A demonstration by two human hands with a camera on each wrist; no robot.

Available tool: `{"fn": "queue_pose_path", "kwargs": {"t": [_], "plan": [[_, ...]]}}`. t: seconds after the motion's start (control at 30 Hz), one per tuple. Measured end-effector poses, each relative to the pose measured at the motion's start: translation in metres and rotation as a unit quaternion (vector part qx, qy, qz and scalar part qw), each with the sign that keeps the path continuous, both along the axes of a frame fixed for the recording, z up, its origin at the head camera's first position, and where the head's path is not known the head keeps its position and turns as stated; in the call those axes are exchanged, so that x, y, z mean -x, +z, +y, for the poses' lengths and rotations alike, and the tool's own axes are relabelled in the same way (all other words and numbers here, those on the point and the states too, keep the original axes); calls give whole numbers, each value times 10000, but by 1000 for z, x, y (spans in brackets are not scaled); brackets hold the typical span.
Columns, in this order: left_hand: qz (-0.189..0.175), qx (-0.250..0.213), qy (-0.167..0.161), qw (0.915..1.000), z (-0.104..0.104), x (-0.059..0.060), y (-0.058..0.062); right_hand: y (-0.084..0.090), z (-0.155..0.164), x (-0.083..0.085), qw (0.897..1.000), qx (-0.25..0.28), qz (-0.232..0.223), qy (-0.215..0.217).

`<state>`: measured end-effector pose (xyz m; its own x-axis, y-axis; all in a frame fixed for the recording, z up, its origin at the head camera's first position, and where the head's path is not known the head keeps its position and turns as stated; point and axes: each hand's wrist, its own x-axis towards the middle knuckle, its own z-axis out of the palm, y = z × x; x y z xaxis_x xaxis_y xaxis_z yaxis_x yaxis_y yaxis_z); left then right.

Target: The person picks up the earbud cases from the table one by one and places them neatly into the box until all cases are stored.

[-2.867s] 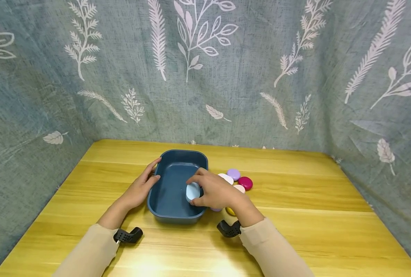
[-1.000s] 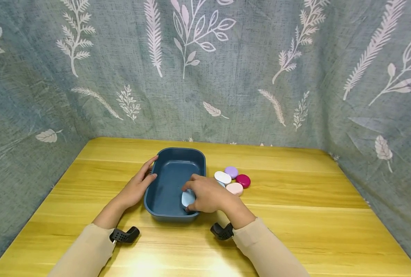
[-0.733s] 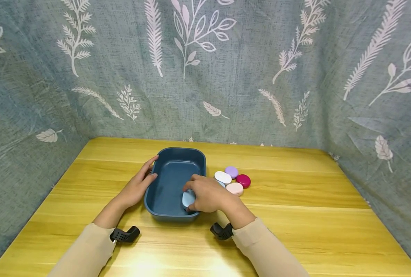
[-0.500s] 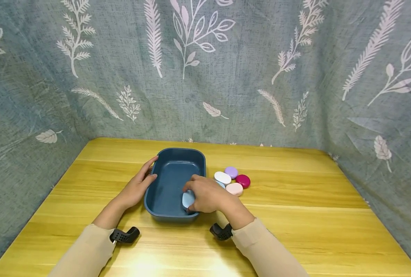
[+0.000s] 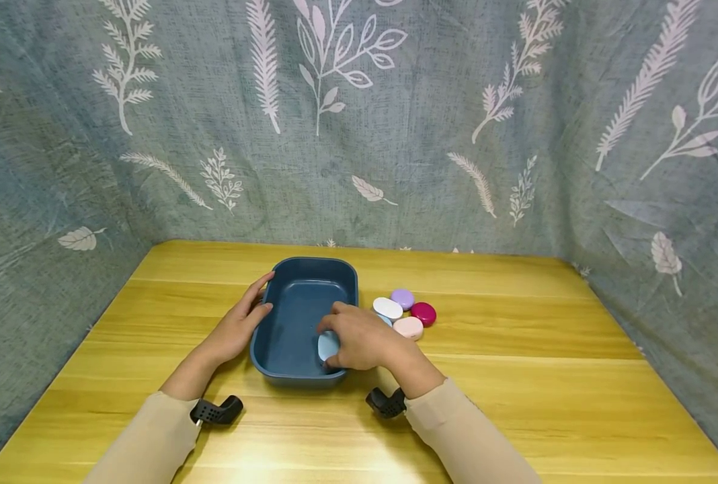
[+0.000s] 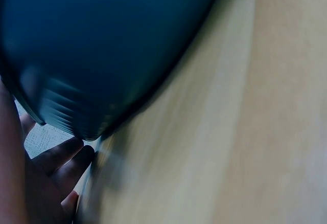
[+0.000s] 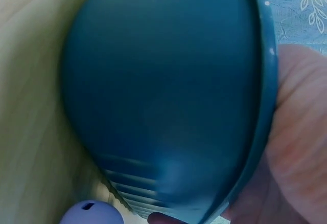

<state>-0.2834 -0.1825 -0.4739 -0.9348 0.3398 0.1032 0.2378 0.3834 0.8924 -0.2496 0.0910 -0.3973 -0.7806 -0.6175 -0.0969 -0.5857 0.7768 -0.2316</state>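
Note:
My right hand [image 5: 365,338] reaches over the right wall of a dark blue rectangular box [image 5: 292,316]. Thumb and fingers pinch a small light blue oval case [image 5: 327,346] low inside, near the front right corner. Whether the case touches the floor of the box, I cannot tell. My left hand [image 5: 232,333] rests against the left side, its thumb and index finger at the rim. Its fingers [image 6: 56,157] look fairly straight in the left wrist view. The right wrist view shows the box's outer wall [image 7: 163,96] and part of the right hand, with the pinched case hidden.
Right of the box lie a white case [image 5: 387,308], a lilac one [image 5: 403,299], a magenta one [image 5: 423,314], a pale pink one [image 5: 408,328] and a partly covered blue one [image 5: 384,320]. A purple case [image 7: 92,214] shows in the right wrist view. Patterned cloth [image 5: 335,202] surrounds the wooden table [image 5: 516,323].
Since the earliest frame, my right hand has moved lower and toward the front of the box with the light blue case. A yellow piece seen then is now hidden. My left hand keeps its place.

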Motion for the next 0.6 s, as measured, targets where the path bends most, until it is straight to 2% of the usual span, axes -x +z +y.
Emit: {"fn": "queue_pose_path", "kwargs": {"t": [0.33,0.6], "plan": [[-3,18,32,10000,0,0,1,3,2,0,9998,-49,148,128],[-6,25,23,10000,0,1,1,8,6,2,9994,247,113,219]]}}
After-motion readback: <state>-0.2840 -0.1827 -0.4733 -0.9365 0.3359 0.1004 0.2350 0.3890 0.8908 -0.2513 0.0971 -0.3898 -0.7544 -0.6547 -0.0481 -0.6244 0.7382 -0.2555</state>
